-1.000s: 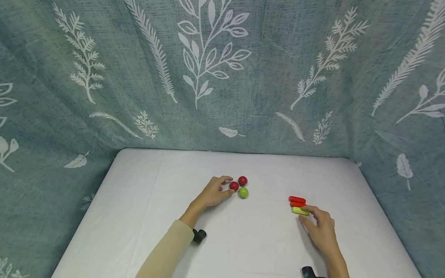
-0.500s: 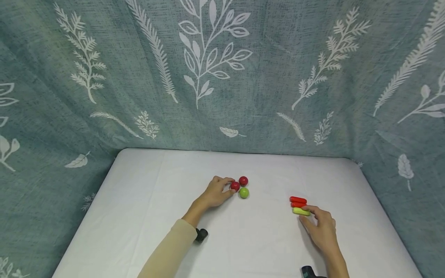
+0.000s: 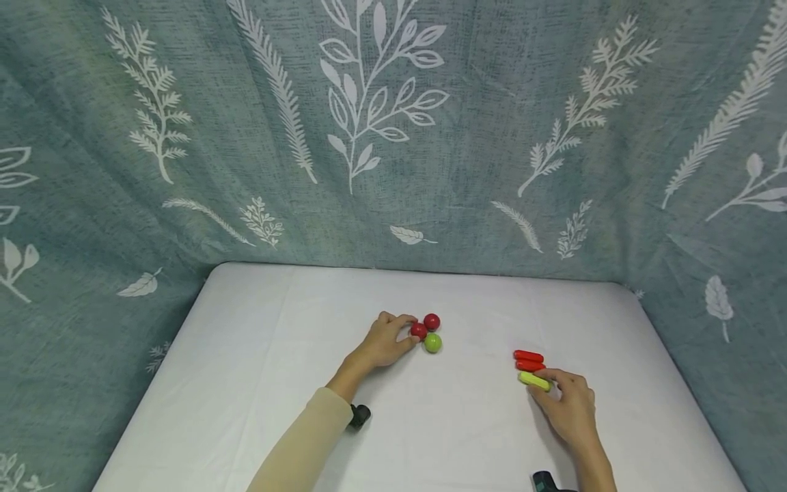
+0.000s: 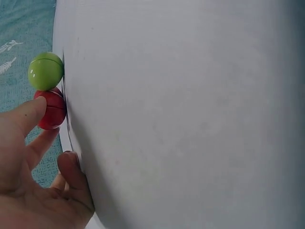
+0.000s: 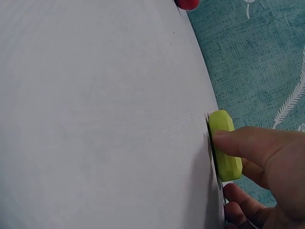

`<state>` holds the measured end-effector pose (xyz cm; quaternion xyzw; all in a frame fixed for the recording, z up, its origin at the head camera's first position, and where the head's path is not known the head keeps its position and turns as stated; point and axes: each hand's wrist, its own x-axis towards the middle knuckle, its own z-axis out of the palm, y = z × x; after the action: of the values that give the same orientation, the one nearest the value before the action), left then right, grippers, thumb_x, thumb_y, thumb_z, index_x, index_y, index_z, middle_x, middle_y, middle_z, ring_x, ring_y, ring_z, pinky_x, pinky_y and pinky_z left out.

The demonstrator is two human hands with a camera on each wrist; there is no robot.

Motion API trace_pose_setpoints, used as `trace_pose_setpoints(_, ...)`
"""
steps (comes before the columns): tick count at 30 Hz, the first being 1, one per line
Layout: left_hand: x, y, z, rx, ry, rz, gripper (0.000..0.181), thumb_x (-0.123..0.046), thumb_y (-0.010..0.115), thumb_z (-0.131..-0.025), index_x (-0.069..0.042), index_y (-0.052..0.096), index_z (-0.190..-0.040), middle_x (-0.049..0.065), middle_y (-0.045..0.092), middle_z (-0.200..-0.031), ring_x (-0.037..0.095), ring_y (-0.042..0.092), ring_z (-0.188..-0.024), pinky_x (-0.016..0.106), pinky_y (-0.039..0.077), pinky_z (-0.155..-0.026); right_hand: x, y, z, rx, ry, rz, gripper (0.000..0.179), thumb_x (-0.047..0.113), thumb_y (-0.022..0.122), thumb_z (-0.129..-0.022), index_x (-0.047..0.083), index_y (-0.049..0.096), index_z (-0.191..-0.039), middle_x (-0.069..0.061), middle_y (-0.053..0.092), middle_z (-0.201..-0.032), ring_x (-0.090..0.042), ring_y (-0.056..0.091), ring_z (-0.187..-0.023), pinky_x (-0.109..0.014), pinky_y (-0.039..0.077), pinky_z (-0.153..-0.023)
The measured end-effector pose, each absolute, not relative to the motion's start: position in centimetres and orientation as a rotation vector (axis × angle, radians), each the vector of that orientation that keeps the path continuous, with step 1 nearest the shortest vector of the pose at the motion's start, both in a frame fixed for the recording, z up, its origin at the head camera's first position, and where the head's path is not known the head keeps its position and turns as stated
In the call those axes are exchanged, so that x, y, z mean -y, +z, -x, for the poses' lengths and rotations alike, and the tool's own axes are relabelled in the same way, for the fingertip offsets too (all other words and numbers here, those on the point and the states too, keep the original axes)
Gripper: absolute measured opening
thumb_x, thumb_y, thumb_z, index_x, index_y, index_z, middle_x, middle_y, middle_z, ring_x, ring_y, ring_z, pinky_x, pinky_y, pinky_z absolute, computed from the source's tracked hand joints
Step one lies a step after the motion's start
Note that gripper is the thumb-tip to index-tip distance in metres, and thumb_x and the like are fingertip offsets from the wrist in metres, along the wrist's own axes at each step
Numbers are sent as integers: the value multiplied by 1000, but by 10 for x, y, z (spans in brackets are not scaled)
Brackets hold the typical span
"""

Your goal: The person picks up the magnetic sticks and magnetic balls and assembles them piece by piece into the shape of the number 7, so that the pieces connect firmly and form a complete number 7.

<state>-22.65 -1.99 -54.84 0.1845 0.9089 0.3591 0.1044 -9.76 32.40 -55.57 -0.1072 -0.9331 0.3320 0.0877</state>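
My left hand (image 3: 382, 343) pinches a red ball (image 3: 419, 332) between thumb and index finger on the white table. A second red ball (image 3: 432, 322) and a green ball (image 3: 433, 343) lie close against it on its right. In the left wrist view the thumb presses the held red ball (image 4: 51, 112), and the green ball (image 4: 46, 71) appears to touch it. At the right, my right hand (image 3: 570, 403) pinches a yellow-green stick-shaped block (image 3: 533, 380), its faceted side (image 5: 224, 164) showing in the right wrist view. Two red sticks (image 3: 529, 356) lie side by side just beyond it.
A white cloth covers the table (image 3: 295, 294). Behind and beside it hangs a teal curtain (image 3: 467, 123) with white leaf patterns. Dark wrist-worn devices (image 3: 361, 415) sit at both wrists, close above the cloth.
The yellow-green block has shifted slightly toward me and turned, opening a gap from the red sticks. My left hand has nudged its red ball slightly right, closer to the other balls.
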Motion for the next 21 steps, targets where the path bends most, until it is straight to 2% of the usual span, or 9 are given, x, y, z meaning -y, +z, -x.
trace_pose_setpoints(9, 19, -547, 224, -2699, 1043, -527, 39, -38, 64, -99, -20, 60, -133, 16, 48, -122, 31, 50, -112, 48, 45, -93, -321, -556, 97, 2815, 983, 369, 35, 14, 74, -88, -3, 67, -117, -29, 48, -126, -47, 38, -117, -58, 29, -87)
trace_pose_setpoints(21, 21, -548, 221, -2701, 1083, -459, 39, -36, 65, -98, -21, 60, -133, 12, 52, -121, 26, 52, -111, 46, 46, -94, -320, -551, 96, 2808, 969, 279, 33, 12, 76, -88, -3, 68, -115, -30, 54, -124, -47, 41, -117, -60, 31, -88)
